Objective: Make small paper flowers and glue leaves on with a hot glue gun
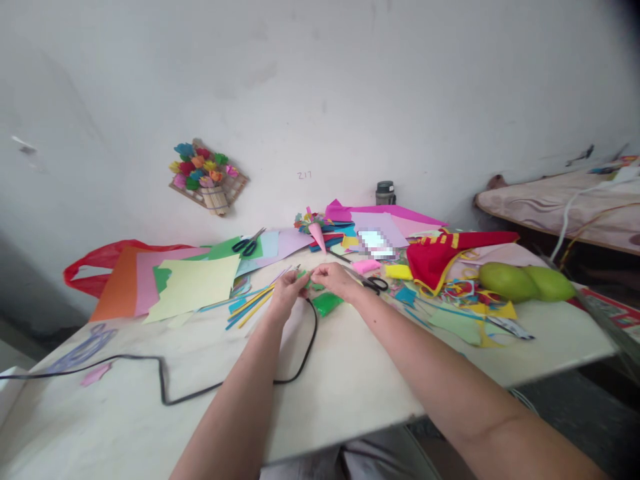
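My left hand is closed in a pinch near the middle of the table. My right hand is closed beside it, fingertips pressed together. Between their fingertips shows a small green paper piece; its shape is partly hidden. Just below the right hand lies a bright green packet. A black cable curves up to the hands, and its end is hidden. Yellow and blue paper strips lie left of my left hand. Past my right wrist are black-handled scissors.
Coloured paper sheets and more scissors lie at the back left. A pink paper cone with flowers is behind the hands. To the right are a red cloth, green fruits and paper scraps. A bottle stands by the wall.
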